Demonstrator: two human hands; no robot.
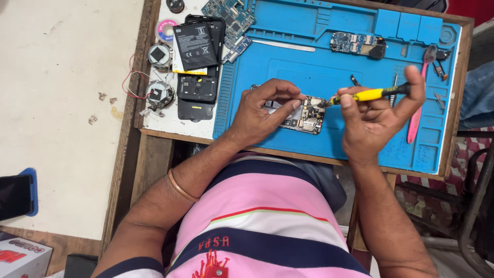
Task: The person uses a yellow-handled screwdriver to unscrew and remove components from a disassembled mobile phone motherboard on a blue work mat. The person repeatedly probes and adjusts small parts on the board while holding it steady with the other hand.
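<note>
Covering most of the wooden bench, a blue silicone repair mat point(288, 67) carries a small gold-and-black phone circuit board point(307, 116). Left hand point(260, 113) fingers pinched together on the board's edge. Right hand point(373, 121) fingers clamped around a yellow-handled screwdriver point(368, 94), tip touching the board.

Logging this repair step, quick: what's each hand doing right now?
Left hand: closed, fingers pinning the opened phone on the blue mat.
Right hand: closed on a yellow screwdriver, tip at the phone.
</note>
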